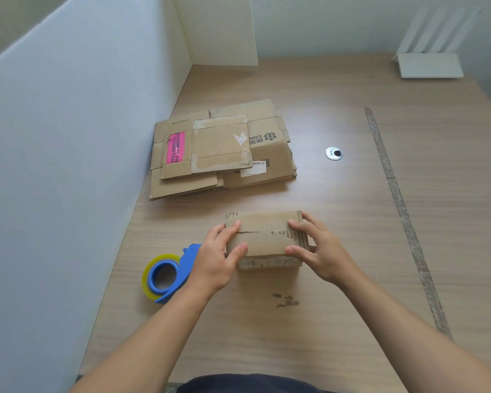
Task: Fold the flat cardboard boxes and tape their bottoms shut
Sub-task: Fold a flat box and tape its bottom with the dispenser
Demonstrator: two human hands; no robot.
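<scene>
A small folded cardboard box (pixel 265 239) stands on the wooden table (pixel 338 208) in front of me, its two flaps closed on top with a seam running across. My left hand (pixel 216 259) grips the box's left end, thumb on the near flap and fingers on the seam. My right hand (pixel 318 251) holds the right end the same way. A blue tape dispenser (pixel 167 275) with a clear yellowish roll lies just left of my left hand. A stack of flat cardboard boxes (pixel 221 148) lies further back, one with a pink label.
A white partition wall (pixel 68 165) runs along the table's left side. A round metal cable hole (pixel 334 153) sits to the right of the stack. A strip of worn tape (pixel 400 211) crosses the table on the right. A white stand (pixel 428 66) sits at the far right corner.
</scene>
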